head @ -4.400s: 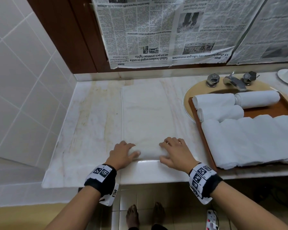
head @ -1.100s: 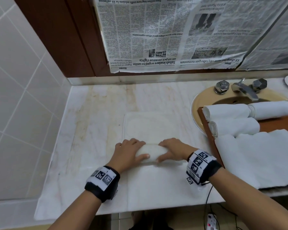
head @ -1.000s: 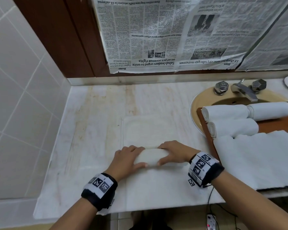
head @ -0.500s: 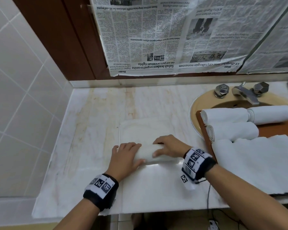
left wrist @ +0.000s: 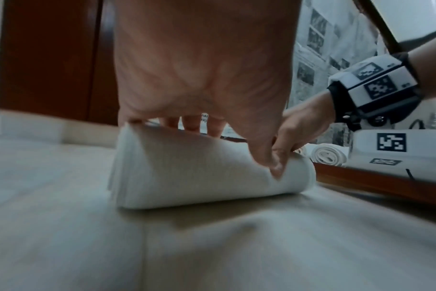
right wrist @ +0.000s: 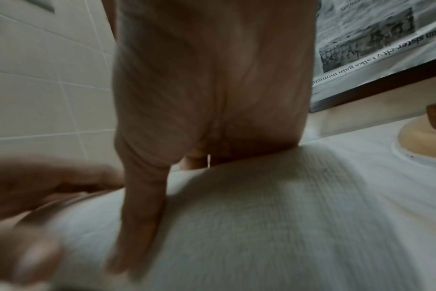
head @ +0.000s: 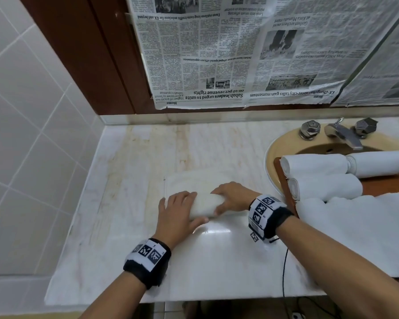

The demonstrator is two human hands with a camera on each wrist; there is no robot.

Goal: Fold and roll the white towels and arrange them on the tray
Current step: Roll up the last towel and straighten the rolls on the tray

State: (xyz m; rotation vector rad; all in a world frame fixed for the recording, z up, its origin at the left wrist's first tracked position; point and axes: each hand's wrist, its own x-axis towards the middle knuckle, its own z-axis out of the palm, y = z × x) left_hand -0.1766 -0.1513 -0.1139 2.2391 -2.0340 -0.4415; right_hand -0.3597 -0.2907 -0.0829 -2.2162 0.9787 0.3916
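Both hands were on the half-rolled towel [head: 205, 204] on the desk [head: 124, 180], left of the sink [head: 272, 153]. The left hand [head: 179, 212] was cupped over the roll's left end, thumb on the near side. The right hand [head: 233, 198] was cupped over the right end, fingers draped over the top. So both were wrapped on the roll, not flat. A short flat tail [head: 194, 183] lay unrolled ahead of the roll. My read: light, soft terry, zero stiffness, so it would spring loose if pressure dropped. The marble looked slick, so the roll could skid rather than turn. Best hold was at both ends, palms on top, thumbs behind, with even pressure to avoid coning. The left wrist view showed the layers at the left end [left wrist: 127, 167] already fanning slightly. For the lift I'd pin the seam underneath. On the tray [head: 283, 178] were three rolled towels [head: 313, 164] and a flat stack [head: 355, 231].
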